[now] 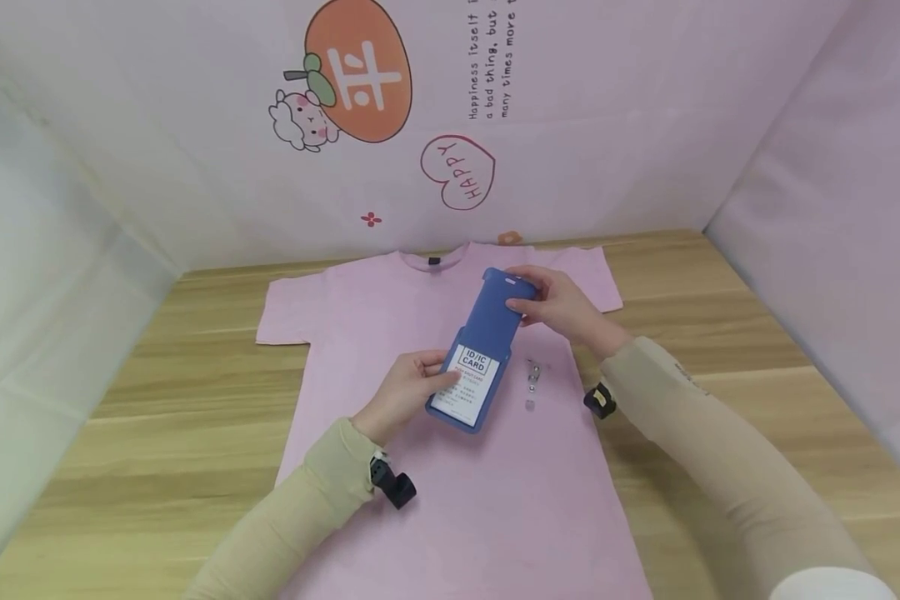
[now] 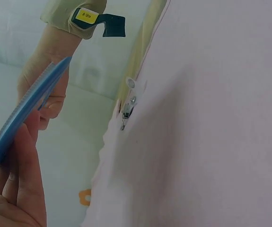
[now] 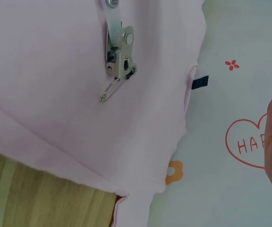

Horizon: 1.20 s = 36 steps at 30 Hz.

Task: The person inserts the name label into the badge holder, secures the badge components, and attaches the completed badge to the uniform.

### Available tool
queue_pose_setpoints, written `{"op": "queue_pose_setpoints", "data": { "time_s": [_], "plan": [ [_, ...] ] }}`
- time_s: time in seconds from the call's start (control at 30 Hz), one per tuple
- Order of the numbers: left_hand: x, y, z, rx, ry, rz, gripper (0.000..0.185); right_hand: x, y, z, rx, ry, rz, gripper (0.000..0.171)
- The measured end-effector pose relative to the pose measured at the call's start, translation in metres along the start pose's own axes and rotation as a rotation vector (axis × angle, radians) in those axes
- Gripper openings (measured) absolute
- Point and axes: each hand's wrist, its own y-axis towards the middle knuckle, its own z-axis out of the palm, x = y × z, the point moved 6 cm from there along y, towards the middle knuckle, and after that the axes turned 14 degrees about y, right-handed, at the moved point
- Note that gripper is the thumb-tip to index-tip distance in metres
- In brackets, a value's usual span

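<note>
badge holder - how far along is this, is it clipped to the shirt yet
Done: the pink t-shirt lies spread flat on the wooden table, and the metal clip rests on its chest. In hand: the left hand and right hand both grip the blue badge holder above the shirt. Left: holder and clip are still apart, so not clipped yet.

A metal badge clip (image 3: 118,54) lies on a pink T-shirt (image 1: 390,317) spread across the wooden table (image 1: 720,333), apparently pinned.

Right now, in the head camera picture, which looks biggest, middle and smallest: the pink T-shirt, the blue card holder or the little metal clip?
1. pink T-shirt
2. blue card holder
3. metal clip
</note>
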Motion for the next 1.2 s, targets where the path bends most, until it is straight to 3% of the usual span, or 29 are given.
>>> {"op": "queue_pose_setpoints", "data": {
  "time_s": [0.5,0.97,1.2],
  "plan": [
    [-0.001,-0.001,-0.001,-0.008,-0.005,0.011,0.036,-0.005,-0.001,0.008,0.025,0.005,0.009,0.050],
    [0.004,-0.002,0.002,0.002,-0.010,0.008,0.036,-0.023,-0.004,0.010,0.005,0.130,0.118,0.052],
    [-0.001,-0.003,0.000,-0.004,-0.005,0.016,0.036,-0.021,-0.004,0.012,0.026,0.185,0.119,0.052]
  ]
}}
